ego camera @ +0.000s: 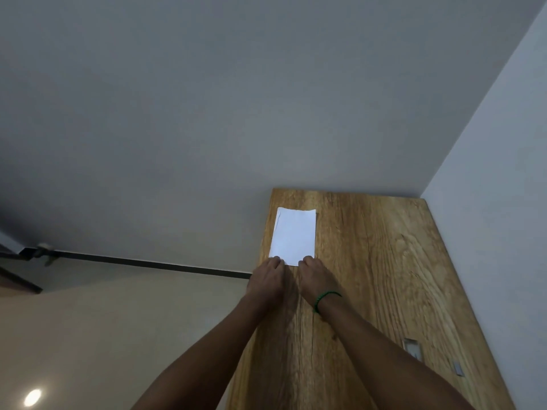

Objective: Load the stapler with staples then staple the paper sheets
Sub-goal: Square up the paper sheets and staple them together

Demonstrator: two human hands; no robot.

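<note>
Two bare forearms (381, 347) reach away from the camera over a long wooden table (384, 261) with bold, wavy grain. The left hand (266, 279) and right hand (315, 278) lie side by side. Their fingertips touch the near edge of the paper sheets (294, 236), a flat white rectangle near the table's far left corner. Pressing or pinching cannot be told. A thin green bracelet (324, 300) circles the right wrist.

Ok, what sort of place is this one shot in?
Probably a plain room, home or office: a wood-grain table set into a corner of bare white walls, paper sheets on it, pale floor beside.
</note>
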